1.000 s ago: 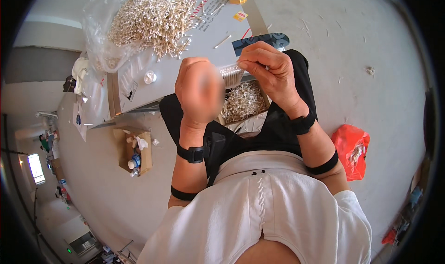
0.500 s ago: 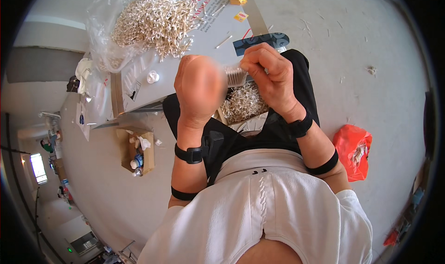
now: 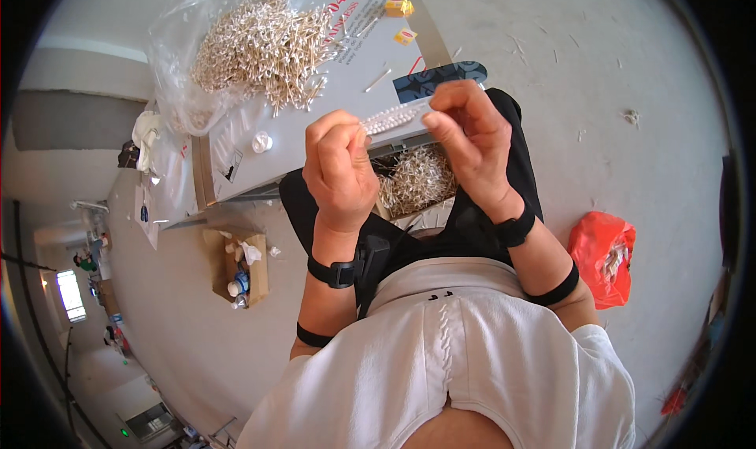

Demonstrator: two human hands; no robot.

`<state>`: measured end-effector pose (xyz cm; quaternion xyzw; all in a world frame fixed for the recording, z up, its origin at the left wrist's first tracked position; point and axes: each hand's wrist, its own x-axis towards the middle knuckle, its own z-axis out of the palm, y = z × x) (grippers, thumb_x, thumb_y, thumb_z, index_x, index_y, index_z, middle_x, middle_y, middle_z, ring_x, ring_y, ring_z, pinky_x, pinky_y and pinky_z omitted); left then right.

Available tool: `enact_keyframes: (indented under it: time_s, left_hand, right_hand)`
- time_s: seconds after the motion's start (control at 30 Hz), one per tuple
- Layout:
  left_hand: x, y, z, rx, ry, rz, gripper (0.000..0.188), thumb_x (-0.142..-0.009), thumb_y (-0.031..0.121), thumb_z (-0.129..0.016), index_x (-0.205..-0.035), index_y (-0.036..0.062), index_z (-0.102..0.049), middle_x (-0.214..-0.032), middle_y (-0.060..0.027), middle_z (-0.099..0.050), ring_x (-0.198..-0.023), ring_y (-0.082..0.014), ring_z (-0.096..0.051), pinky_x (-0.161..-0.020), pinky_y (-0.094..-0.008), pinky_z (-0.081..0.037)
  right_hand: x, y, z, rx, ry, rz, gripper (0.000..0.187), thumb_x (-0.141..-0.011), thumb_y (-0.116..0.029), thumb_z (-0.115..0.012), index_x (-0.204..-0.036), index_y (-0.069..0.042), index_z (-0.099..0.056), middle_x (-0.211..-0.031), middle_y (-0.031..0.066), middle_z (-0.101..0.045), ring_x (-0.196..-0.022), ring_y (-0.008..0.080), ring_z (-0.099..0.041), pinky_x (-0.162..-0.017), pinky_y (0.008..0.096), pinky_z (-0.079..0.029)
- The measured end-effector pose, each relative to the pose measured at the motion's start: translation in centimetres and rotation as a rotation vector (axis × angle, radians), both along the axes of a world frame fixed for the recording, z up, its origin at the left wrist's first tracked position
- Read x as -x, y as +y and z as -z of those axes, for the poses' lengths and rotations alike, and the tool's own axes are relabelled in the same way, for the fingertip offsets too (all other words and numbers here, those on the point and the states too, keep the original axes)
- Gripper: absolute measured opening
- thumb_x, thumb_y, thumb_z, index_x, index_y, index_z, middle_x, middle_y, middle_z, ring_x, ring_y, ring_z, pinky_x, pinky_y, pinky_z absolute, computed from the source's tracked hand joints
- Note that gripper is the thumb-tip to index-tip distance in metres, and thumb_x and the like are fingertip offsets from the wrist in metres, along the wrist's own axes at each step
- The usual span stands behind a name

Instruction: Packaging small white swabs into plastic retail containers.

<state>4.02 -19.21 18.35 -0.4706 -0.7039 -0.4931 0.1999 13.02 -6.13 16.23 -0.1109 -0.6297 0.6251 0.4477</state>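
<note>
A: The fingers [image 3: 337, 138] of the left hand [image 3: 342, 185] in the head view, what are they doing?

B: Clamped on one end of a small clear plastic packet of white-tipped cotton swabs [image 3: 392, 120]. The right hand [image 3: 480, 150] pinches the other end between thumb and forefinger, so the packet hangs in the air between the two.

A: What lies around it?

B: Beyond is a grey bench [image 3: 287, 151] with red lettering. On it sit a heap of loose cotton swabs [image 3: 264, 51] in a crumpled clear plastic bag [image 3: 169, 51], a round white tub [image 3: 261, 142] and a small yellow box [image 3: 398, 8]. Below the packet, between the knees, is an open cardboard box [image 3: 417, 208] full of swabs. A red plastic bag [image 3: 585, 252] lies on the floor at right.

A: Anything in the way?

B: The left hand's curled fingers cover the packet's near end.

A: And the pose?

B: Both forearms rise from below, black straps at the wrists. The left hand is half a fist; the right bends inward, thumb pointing left.
</note>
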Motion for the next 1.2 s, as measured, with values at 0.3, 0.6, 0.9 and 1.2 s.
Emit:
enact_keyframes:
  time_s: [0.3, 0.6, 0.9, 1.2]
  left_hand:
    - [0.2, -0.1, -0.3, 0.118, 0.307, 0.030, 0.015, -0.083, -0.002, -0.059, -0.096, 0.0000, -0.052, -0.100, -0.0147, -0.058, -0.087, -0.0265, -0.058, -0.076, -0.0335, -0.050]
    - [0.3, -0.3, -0.1, 0.155, 0.309, 0.103, 0.025, -0.081, -0.001, -0.063, -0.103, -0.0027, -0.052, -0.104, -0.0151, -0.057, -0.093, -0.0250, -0.058, -0.081, -0.0335, -0.049]
    - [0.0, 0.8, -1.9, -0.205, -0.975, 0.480, 0.047, -0.078, 0.014, -0.072, -0.114, -0.0080, -0.050, -0.112, -0.0131, -0.055, -0.101, -0.0169, -0.054, -0.087, -0.0317, -0.045]
    - [-0.1, 1.3, -1.2, -0.016, -0.625, 0.391, 0.028, -0.065, 0.000, -0.076, -0.091, 0.0025, -0.067, -0.090, -0.0045, -0.066, -0.097, -0.0183, -0.057, -0.085, -0.0301, -0.046]
  right_hand:
    - [-1.0, 0.7, -2.4, 0.896, -0.245, -0.574, 0.046, -0.093, -0.041, -0.047, -0.070, -0.003, -0.056, -0.062, 0.0057, -0.056, -0.047, 0.0078, -0.042, -0.042, 0.0187, -0.029]
    - [-0.7, 0.7, -0.7, 0.924, -0.068, -0.580, 0.011, -0.084, -0.009, -0.065, -0.079, 0.000, -0.060, -0.069, 0.0053, -0.061, -0.056, 0.0066, -0.053, -0.049, 0.0176, -0.041]
    - [-0.7, -0.4, 1.5, 0.488, 0.013, -0.622, 0.005, -0.079, 0.003, -0.066, -0.080, 0.000, -0.061, -0.076, -0.0006, -0.061, -0.072, 0.0038, -0.055, -0.066, 0.0191, -0.047]
    - [-0.1, -0.2, 2.5, 0.425, -0.039, -0.445, 0.002, -0.081, 0.003, -0.062, -0.082, 0.001, -0.062, -0.076, 0.0008, -0.061, -0.072, 0.0057, -0.055, -0.067, 0.0209, -0.047]
